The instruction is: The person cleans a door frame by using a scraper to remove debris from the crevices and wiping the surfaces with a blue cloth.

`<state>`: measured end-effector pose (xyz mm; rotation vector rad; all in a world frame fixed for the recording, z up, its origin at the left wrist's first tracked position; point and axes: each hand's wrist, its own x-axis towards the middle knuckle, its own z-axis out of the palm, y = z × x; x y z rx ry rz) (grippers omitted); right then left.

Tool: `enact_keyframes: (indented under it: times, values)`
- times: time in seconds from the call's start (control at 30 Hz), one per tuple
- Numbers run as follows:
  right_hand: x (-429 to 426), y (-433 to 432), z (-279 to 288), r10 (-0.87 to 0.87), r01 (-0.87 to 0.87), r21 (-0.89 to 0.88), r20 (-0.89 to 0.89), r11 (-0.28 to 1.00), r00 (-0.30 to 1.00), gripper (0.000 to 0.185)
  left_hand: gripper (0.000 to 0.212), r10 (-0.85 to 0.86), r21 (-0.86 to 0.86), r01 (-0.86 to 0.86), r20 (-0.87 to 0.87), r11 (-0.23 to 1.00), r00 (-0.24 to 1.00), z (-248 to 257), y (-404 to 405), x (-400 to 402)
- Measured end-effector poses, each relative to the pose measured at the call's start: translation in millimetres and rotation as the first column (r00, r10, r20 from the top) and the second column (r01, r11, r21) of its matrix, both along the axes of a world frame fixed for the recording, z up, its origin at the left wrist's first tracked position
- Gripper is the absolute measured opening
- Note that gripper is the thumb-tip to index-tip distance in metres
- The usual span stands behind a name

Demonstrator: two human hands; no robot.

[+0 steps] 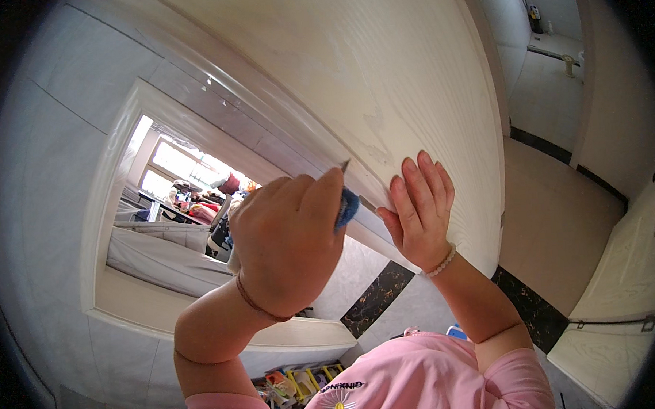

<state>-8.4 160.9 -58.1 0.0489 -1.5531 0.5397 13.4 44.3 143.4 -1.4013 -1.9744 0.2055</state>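
Note:
My left hand (pixel 290 233) is closed in a fist at the edge of a cream wood-grain door (pixel 410 91). A small dark pointed tip (pixel 346 164) sticks out past its thumb; the rest of that tool is hidden in the fist. Bunched blue material (pixel 347 208), perhaps cloth, shows on the thumb side. My right hand (pixel 424 216), with a pale bead bracelet (pixel 443 261) at its wrist, lies against the door with fingers extended, holding nothing. Between the hands, a metal plate (pixel 367 204) is set in the door's edge.
On the left, a framed wall opening (pixel 91 258) gives onto a cluttered room with a bright window. A shelf with yellow-edged bins (pixel 308 381) stands low, near my body. A dark marbled floor strip (pixel 378 298) runs below the door. On the right are a passage floor (pixel 559 227) and another pale door (pixel 613 351).

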Motion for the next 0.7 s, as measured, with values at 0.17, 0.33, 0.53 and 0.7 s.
enact_keyframes:
  times: [0.17, 0.33, 0.53, 0.7]
  values:
    - [-0.1, 1.1, -0.8, 0.001, -0.001, 0.005, 0.006, 1.000, 1.000, 0.053, 0.028, 0.004, 0.021, -0.003, -0.049, 1.000, 0.999, -0.6, -0.3, -0.9]
    - [0.8, 1.0, -0.4, 0.006, -0.006, 0.005, 0.000, 1.000, 1.000, 0.054, 0.028, -0.008, 0.009, 0.008, -0.016, 1.000, 1.000, -2.4, -2.0, -1.3]
    - [0.1, 1.2, -1.0, 0.008, -0.008, -0.003, -0.003, 1.000, 1.000, 0.053, 0.026, 0.006, 0.002, -0.006, -0.044, 1.000, 0.999, -3.6, 0.1, 0.5]
    - [0.3, 1.4, -0.9, 0.011, -0.012, -0.005, -0.010, 1.000, 1.000, 0.054, 0.026, 0.001, -0.012, -0.002, -0.044, 1.000, 0.999, -2.2, -1.0, 2.1]
